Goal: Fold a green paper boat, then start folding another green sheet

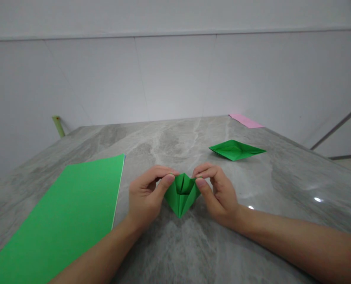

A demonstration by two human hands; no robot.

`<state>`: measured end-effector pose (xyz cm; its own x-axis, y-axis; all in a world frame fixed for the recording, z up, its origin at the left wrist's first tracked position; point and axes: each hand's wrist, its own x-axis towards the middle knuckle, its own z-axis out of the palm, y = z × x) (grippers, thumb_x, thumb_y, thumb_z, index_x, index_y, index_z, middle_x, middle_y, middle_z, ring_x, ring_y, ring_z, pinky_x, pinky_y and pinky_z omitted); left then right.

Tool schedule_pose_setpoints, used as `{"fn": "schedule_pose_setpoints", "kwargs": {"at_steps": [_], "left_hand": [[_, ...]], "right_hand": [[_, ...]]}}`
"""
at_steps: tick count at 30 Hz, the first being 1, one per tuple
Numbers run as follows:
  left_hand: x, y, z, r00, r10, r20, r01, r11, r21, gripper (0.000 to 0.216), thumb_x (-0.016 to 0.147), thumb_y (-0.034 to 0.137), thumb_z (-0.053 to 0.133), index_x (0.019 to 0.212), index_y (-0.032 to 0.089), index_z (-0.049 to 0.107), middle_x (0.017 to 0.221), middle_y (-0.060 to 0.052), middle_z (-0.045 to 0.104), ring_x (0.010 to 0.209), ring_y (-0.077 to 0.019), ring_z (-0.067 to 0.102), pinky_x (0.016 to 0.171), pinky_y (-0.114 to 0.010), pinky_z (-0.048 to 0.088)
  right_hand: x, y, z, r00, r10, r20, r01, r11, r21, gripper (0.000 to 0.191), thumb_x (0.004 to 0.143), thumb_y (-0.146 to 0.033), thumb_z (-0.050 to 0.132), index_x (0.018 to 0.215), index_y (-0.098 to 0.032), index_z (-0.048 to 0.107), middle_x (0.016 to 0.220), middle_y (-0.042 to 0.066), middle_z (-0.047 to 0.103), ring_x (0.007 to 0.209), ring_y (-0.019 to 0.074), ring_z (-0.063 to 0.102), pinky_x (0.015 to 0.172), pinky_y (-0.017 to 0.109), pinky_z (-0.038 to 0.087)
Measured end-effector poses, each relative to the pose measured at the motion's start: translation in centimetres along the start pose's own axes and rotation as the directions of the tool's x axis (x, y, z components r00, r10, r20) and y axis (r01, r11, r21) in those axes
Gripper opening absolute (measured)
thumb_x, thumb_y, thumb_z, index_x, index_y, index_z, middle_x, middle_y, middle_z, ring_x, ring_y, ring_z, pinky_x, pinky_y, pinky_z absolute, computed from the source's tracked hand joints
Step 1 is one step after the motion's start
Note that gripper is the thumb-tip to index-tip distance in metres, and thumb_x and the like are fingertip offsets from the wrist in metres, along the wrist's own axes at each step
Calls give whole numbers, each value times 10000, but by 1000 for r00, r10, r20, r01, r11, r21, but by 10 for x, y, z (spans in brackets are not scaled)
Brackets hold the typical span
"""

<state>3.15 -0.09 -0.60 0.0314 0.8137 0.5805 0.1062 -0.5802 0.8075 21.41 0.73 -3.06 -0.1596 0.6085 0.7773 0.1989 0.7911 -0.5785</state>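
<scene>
Your left hand (145, 195) and right hand (216, 195) had their grips shut tight on the top edges of a small folded green paper shape (181, 195), over the grey stone counter (175, 146). A big flat green paper sheet (65, 213) lay to the left. Farther off lay a long folded green paper shape (236, 150) and a pink paper sheet (246, 120).
</scene>
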Motion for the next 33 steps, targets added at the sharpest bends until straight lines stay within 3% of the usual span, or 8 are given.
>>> {"fn": "schedule_pose_setpoints", "kwargs": {"at_steps": [6,12,19,24,28,33], "left_hand": [[3,-11,-2,987,-98,-131,85,991,-103,122,900,271,643,843,214,735,854,-11,746,821,-152,673,763,-268,526],[7,-22,-3,935,-256,-247,185,943,-277,224,945,370,564,842,176,608,906,-42,747,805,-165,694,747,-306,552],[16,-20,0,797,-477,-371,246,818,-521,214,993,290,451,877,147,561,988,-92,747,824,-190,728,750,-355,581],[21,-17,0,724,-555,-409,272,776,-569,232,999,240,406,874,131,570,996,-128,746,788,-193,732,786,-383,579],[19,-16,2,740,-553,-383,290,776,-559,207,1002,246,392,887,150,534,1044,-134,738,826,-213,738,759,-384,590],[12,-14,8,783,-545,-301,345,783,-518,174,995,281,433,854,182,454,1083,-110,730,907,-256,734,689,-381,601]], "right_hand": [[-2,5,1,994,96,-57,-91,993,70,39,978,-205,455,957,-219,486,910,41,571,802,163,557,700,326,465],[3,10,3,963,228,-142,-214,971,107,103,982,-278,482,913,-210,517,897,36,578,800,155,557,689,300,478],[6,14,3,911,375,-173,-333,915,227,188,976,-366,505,891,-199,522,840,9,590,658,116,556,606,277,476],[6,16,1,885,438,-158,-391,883,258,218,988,-373,483,856,-200,498,778,-7,599,642,116,570,624,291,468],[7,18,1,866,477,-152,-416,854,313,214,984,-378,490,859,-205,495,777,-16,601,594,108,565,578,282,473],[6,10,3,908,404,-115,-353,883,309,145,950,-350,555,905,-222,503,952,5,602,689,104,584,584,250,491]]}}
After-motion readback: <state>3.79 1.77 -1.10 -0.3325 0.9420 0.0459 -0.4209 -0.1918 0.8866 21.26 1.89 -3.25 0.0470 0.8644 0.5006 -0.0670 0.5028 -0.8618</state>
